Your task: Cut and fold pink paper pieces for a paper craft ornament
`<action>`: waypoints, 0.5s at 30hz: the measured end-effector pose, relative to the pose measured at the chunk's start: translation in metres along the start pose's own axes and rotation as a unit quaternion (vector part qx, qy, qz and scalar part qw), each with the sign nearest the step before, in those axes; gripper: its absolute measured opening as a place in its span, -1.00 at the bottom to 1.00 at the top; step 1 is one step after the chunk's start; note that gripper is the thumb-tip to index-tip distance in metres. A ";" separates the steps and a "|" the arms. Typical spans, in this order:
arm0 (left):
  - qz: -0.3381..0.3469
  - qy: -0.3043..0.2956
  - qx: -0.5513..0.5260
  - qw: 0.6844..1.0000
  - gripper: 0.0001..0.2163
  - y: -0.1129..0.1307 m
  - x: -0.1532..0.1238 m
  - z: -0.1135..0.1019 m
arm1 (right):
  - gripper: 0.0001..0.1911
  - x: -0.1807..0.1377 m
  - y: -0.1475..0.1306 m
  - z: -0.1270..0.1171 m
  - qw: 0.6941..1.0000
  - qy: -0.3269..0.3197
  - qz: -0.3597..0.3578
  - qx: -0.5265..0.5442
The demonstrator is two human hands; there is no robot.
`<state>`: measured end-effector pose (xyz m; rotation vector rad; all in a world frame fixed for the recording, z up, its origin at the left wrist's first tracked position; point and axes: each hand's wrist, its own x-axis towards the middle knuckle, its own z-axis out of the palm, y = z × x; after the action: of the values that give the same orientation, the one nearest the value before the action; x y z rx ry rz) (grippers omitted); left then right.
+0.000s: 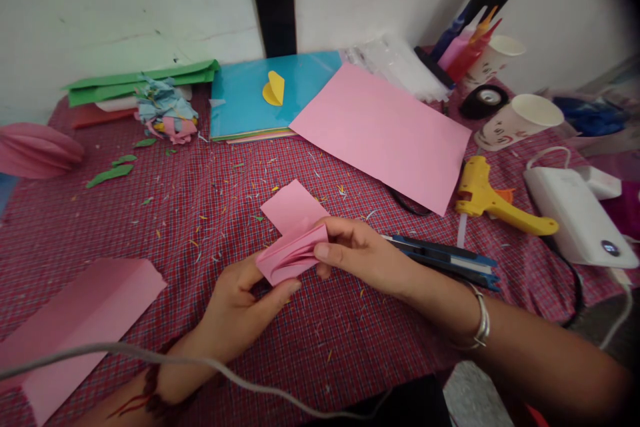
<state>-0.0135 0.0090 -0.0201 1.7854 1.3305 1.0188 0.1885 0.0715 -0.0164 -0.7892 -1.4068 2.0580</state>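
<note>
A folded stack of pink paper [290, 260] is held between both hands above the checked cloth, its layers fanned slightly apart on the near side. My left hand [243, 303] grips its left end, with the thumb along the lower edge. My right hand [360, 253] pinches the right end between thumb and fingers. Just beyond the stack lies a small pink paper piece [295, 203], partly hidden by it. Close to my right forearm is a blue-and-black cutting tool [440, 257], partly covered by the arm.
A large pink sheet [385, 133] overlaps blue packaged sheets [240, 97] bearing a yellow paper piece [274, 88]. A yellow glue gun [480, 193], white power bank [575, 213] and paper cups [520, 121] stand right. Folded pink paper [90, 320] lies left; a grey cable [200, 363] crosses the foreground.
</note>
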 end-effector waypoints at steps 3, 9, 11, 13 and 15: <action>-0.004 -0.004 -0.004 1.000 -0.77 -0.001 -0.001 0.001 | -0.70 0.000 0.002 0.000 1.000 -0.013 -0.011 0.011; -0.008 -0.005 -0.018 1.000 -0.80 -0.001 0.001 0.001 | -0.78 0.003 0.006 0.000 0.999 -0.034 -0.031 0.027; -0.012 -0.011 -0.022 1.000 -0.83 0.000 0.001 0.001 | -0.80 0.003 0.005 0.000 0.998 -0.037 -0.035 0.027; -0.025 -0.017 -0.026 0.999 -0.84 0.000 0.001 0.001 | -0.85 0.003 0.003 0.001 0.998 -0.036 -0.037 0.019; -0.035 -0.024 -0.035 0.999 -0.81 0.000 0.000 0.001 | -0.91 0.002 0.001 0.001 0.998 -0.037 -0.043 0.003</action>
<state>-0.0128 0.0091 -0.0207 1.6907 1.3025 0.9666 0.1863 0.0725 -0.0176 -0.6443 -1.4493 2.0433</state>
